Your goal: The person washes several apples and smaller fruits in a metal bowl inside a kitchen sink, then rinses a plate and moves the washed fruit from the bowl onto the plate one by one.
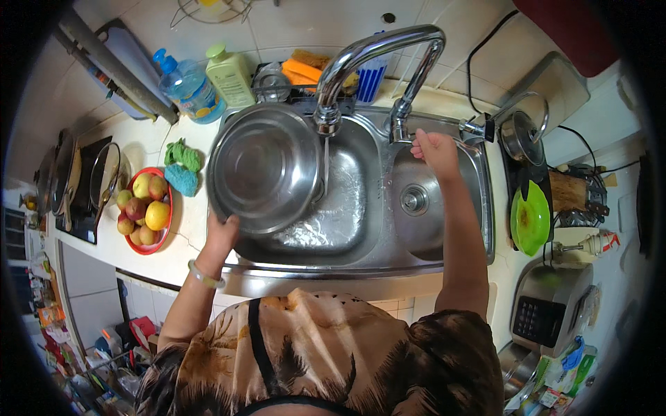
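Observation:
A round stainless steel basin (pixel 265 166) leans over the left side of the larger sink bowl (pixel 343 244). At its lower left rim, my left hand (pixel 223 231) grips it, thumb on the near side. From the chrome faucet's spout (pixel 328 122) a thin stream of water (pixel 326 161) runs down beside the basin, and water glistens on the bowl floor. My right hand (pixel 437 151), fingers curled, is right beside the faucet base (pixel 399 127), above the smaller sink bowl (pixel 432 229). Whether a lever lies inside those fingers is hidden.
Left of the sink are a red bowl of fruit (pixel 167 229), green and blue cloths (pixel 182 179) and a pump bottle (pixel 190 91). Behind it stands a rack with orange sponges (pixel 302 73). A lidded pot (pixel 520 138) and a green leaf-shaped dish (pixel 529 218) are at right.

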Demonstrator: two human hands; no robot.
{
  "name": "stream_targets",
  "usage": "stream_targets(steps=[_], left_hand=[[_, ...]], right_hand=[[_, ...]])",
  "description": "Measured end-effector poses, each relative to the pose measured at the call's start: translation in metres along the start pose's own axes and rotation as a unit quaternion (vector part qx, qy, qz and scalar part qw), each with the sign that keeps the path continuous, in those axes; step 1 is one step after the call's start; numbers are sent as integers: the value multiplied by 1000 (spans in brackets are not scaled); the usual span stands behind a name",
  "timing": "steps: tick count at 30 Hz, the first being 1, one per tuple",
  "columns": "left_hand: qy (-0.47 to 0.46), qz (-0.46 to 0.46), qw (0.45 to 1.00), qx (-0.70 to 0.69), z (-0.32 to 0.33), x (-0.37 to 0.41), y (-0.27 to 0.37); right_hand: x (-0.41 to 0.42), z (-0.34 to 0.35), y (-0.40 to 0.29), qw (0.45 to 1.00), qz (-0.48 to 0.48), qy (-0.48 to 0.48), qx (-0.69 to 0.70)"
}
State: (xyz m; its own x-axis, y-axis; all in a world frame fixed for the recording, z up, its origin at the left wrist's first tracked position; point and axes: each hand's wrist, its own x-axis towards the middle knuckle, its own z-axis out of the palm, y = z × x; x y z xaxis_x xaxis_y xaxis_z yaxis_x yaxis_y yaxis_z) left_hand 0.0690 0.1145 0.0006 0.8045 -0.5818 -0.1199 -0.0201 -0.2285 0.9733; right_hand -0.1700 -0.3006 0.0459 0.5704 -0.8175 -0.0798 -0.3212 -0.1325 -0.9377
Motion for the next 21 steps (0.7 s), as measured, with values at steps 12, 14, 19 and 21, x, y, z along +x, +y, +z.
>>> stream_targets(steps=[12, 14, 19, 21], left_hand=[[-32, -232, 966, -109, -25, -49, 31], [-65, -225, 966, -112, -32, -49, 32], [-67, -306, 918, -241, -53, -45, 34], [-71, -318, 909, -260, -54, -41, 21]], right_hand=[[-24, -4, -11, 941, -19, 110, -321], [-34, 2, -15, 936, -59, 180, -298], [-78, 16, -39, 995, -72, 63, 31], [-122, 38, -54, 978, -19, -162, 129]])
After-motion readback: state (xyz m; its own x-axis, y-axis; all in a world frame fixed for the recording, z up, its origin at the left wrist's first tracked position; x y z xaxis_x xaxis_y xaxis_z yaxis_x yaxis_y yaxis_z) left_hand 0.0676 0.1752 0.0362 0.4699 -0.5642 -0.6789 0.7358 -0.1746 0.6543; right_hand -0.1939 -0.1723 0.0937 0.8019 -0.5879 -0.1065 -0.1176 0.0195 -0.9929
